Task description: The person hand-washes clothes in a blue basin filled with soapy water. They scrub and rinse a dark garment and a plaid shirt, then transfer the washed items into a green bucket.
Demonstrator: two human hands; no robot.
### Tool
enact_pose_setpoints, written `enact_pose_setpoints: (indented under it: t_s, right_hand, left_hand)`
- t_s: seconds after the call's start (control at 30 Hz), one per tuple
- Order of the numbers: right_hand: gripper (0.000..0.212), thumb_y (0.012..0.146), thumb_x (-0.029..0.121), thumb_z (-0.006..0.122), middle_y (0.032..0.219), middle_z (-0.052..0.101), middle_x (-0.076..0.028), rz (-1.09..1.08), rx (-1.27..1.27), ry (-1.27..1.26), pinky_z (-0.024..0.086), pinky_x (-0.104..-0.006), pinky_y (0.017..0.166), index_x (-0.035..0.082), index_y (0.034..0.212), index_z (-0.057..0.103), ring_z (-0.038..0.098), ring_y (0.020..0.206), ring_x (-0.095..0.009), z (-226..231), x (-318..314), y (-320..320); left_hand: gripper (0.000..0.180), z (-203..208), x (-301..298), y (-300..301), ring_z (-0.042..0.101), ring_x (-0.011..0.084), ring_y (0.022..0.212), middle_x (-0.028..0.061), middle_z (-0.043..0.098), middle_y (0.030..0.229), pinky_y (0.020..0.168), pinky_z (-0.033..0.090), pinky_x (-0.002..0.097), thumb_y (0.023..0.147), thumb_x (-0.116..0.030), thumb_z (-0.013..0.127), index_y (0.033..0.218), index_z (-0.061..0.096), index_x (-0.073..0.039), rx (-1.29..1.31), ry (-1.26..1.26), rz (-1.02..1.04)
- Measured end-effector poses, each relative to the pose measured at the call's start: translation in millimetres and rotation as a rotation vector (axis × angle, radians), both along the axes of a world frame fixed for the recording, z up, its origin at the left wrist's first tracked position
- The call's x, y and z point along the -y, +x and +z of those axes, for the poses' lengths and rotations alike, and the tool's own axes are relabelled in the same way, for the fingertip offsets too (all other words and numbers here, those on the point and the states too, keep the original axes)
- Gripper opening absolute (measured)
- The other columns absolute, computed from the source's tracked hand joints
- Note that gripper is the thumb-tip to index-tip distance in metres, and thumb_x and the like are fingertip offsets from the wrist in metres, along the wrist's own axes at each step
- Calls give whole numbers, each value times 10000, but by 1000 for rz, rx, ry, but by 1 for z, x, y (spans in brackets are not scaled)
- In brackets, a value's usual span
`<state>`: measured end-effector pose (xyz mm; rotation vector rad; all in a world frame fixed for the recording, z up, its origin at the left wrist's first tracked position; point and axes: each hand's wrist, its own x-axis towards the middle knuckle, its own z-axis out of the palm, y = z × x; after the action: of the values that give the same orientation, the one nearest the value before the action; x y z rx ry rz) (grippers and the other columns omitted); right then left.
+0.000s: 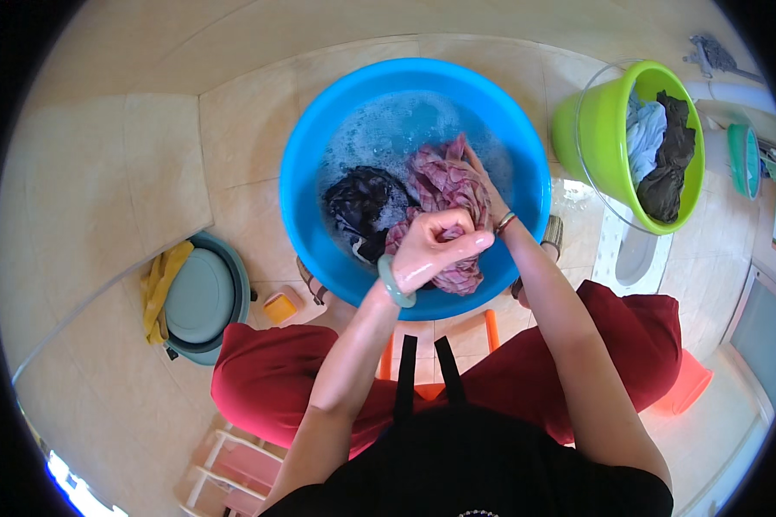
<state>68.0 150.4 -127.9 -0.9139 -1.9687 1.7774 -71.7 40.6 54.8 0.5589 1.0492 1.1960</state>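
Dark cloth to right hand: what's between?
In the head view, the bunched pink plaid cloth lies between the dark cloth and the right hand; the left hand is over its lower part.

The person wears a black short-sleeved top (474, 465), dark red trousers (272, 370), sandals (553, 237), pale green bangle (390, 280) and slim brownish bracelet (505, 221).

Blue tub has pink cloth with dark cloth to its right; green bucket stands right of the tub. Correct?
One fix: the dark cloth is left of the pink cloth in the blue tub, per the head view. Green bucket is right of the tub, as stated.
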Motion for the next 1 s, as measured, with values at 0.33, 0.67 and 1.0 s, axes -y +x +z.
enact_pose_setpoints:
  t_s: [0.33,0.67,1.0]
  right_hand:
    - [676,735,186,766,1361,439,-130,-421,161,82,432,-353,972,141,1346,479,484,1192,-260,0,-27,-10]
    - [546,811,454,665,1415,353,-143,15,875,582,451,-601,852,281,1302,501,418,1177,-431,-43,-2,-71]
    - [400,771,213,700,1149,488,-179,-137,542,479,502,-455,799,124,1146,595,537,1018,-391,-38,-25,-103]
  left_hand:
    - [659,-148,17,-94,626,182,981,109,625,1123,848,502,308,768,55,649,1372,410,-55,-129,-394,539]
    - [835,-195,-21,-60,510,463,1137,314,332,1393,931,472,463,798,-35,599,1493,212,-291,-1030,-746,-202]
    - [855,-209,-24,-80,529,245,1154,132,510,1321,966,435,388,829,-264,736,1464,217,-17,190,-499,614]
